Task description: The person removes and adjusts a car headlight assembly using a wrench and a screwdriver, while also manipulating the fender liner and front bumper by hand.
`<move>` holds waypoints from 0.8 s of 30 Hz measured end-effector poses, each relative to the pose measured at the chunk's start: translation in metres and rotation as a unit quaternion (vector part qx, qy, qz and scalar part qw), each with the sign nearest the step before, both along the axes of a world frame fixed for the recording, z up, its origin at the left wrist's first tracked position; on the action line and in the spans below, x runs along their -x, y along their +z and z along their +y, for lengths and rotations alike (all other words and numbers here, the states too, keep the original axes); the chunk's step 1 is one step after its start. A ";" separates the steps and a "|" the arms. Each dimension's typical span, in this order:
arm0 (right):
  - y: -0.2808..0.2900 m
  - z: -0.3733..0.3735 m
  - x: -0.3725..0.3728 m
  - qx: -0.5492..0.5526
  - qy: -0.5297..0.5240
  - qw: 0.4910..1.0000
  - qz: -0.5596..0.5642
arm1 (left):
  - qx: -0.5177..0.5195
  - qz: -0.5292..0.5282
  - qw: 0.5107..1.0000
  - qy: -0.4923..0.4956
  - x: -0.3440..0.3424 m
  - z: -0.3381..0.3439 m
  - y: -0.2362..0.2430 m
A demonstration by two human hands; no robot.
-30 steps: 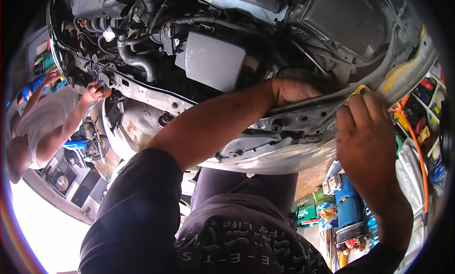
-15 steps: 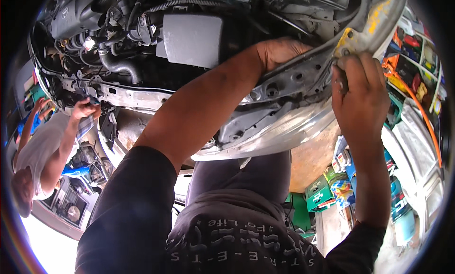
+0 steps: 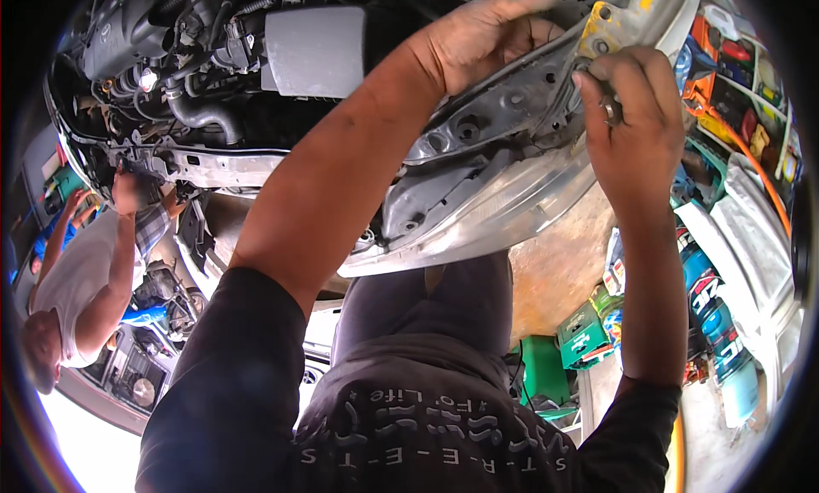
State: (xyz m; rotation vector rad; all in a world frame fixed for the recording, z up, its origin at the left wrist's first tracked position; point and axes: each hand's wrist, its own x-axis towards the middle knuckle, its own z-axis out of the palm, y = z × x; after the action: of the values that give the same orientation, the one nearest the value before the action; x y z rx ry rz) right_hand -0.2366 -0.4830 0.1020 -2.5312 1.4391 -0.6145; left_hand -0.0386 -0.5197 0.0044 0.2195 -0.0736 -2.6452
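Observation:
My left hand [image 3: 482, 43] is over the engine bay beside the inner edge of the metal front panel [image 3: 512, 96]. Its thumb stretches away from its curled fingers, and I see nothing held between them. At the panel's outer edge, below a yellow-marked bracket [image 3: 589, 34] with bolt holes, my right hand [image 3: 638, 130] has its fingertips pinched together. What they grip is too small to make out. A small shiny metal piece [image 3: 612, 111] shows at its curled fingers; it could be a ring. Under the panel curves a clear headlight [image 3: 512, 199].
A grey box-shaped cover [image 3: 314, 51] and a black hose [image 3: 205, 118] sit in the engine bay. At the left another person [image 3: 90, 275] reaches to the car's front. A green crate [image 3: 584, 335], bottles and shelves [image 3: 751, 84] line the right side, with an orange hose [image 3: 759, 173].
My left hand has lifted out from behind the panel, its thumb now extended. My right hand stays pinched at the panel edge. The view has shifted slightly. The other person's hand has moved.

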 end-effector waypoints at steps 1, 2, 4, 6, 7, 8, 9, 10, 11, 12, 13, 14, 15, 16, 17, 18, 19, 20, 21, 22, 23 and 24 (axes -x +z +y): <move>-0.003 0.000 0.002 0.009 0.000 1.000 -0.027 | 0.006 -0.028 0.999 0.034 0.003 -0.003 0.005; -0.006 0.001 0.003 0.019 0.002 0.998 -0.058 | 0.014 -0.058 0.996 0.069 0.004 -0.006 0.018; -0.015 0.003 0.005 0.031 -0.010 0.996 -0.084 | 0.023 -0.066 0.994 0.086 0.001 -0.008 0.026; -0.022 0.007 0.006 0.047 -0.022 0.993 -0.107 | 0.076 -0.123 0.988 0.059 0.002 -0.016 0.033; -0.026 0.010 0.004 0.072 -0.030 0.991 -0.112 | 0.119 -0.161 0.977 0.078 0.005 -0.014 0.036; -0.030 0.012 0.004 0.099 -0.039 0.988 -0.115 | 0.122 -0.160 0.977 0.074 0.009 -0.013 0.039; -0.034 0.013 0.004 0.144 -0.023 0.984 -0.104 | 0.127 -0.169 0.975 0.074 0.012 -0.012 0.041; -0.036 0.015 0.005 0.146 -0.027 0.984 -0.103 | 0.133 -0.177 0.972 0.075 0.014 -0.013 0.043; -0.038 0.019 0.004 0.155 -0.021 0.983 -0.099 | 0.127 -0.209 0.966 0.084 0.014 -0.012 0.044; -0.038 0.022 0.002 0.164 -0.016 0.982 -0.095 | 0.127 -0.210 0.966 0.082 0.015 -0.011 0.044; -0.034 0.025 0.003 0.149 -0.023 0.986 -0.077 | 0.143 -0.209 0.962 0.099 0.018 -0.010 0.043; -0.034 0.024 0.003 0.150 -0.025 0.985 -0.076 | 0.161 -0.208 0.958 0.117 0.020 -0.010 0.043; -0.035 0.023 0.004 0.152 -0.018 0.985 -0.084 | 0.163 -0.207 0.958 0.116 0.020 -0.011 0.041; -0.036 0.022 0.004 0.154 -0.011 0.984 -0.091 | 0.177 -0.197 0.958 0.114 0.020 -0.012 0.038; -0.038 0.021 0.004 0.155 -0.012 0.984 -0.091 | 0.191 -0.188 0.957 0.112 0.020 -0.012 0.037; -0.039 0.021 0.003 0.155 -0.013 0.983 -0.096 | 0.193 -0.188 0.957 0.112 0.020 -0.011 0.036; -0.040 0.021 0.003 0.155 -0.014 0.983 -0.102 | 0.188 -0.190 0.956 0.122 0.021 -0.010 0.034; -0.039 0.021 0.003 0.156 -0.015 0.982 -0.102 | 0.181 -0.193 0.955 0.131 0.021 -0.009 0.035; -0.038 0.021 0.003 0.161 -0.016 0.982 -0.096 | 0.183 -0.193 0.955 0.130 0.020 -0.009 0.036; -0.037 0.021 0.003 0.167 -0.018 0.982 -0.091 | 0.167 -0.185 0.959 0.135 0.018 -0.009 0.036; -0.037 0.021 0.003 0.168 -0.019 0.981 -0.090 | 0.152 -0.177 0.962 0.139 0.017 -0.009 0.037; -0.037 0.021 0.003 0.165 -0.020 0.981 -0.096 | 0.154 -0.176 0.963 0.138 0.017 -0.009 0.037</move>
State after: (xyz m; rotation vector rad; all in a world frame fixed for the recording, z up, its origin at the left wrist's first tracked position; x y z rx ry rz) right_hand -0.2396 -0.4625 0.0646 -2.5907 1.4228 -1.1585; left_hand -0.0554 -0.5289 0.0417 0.5493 -0.5275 -2.2535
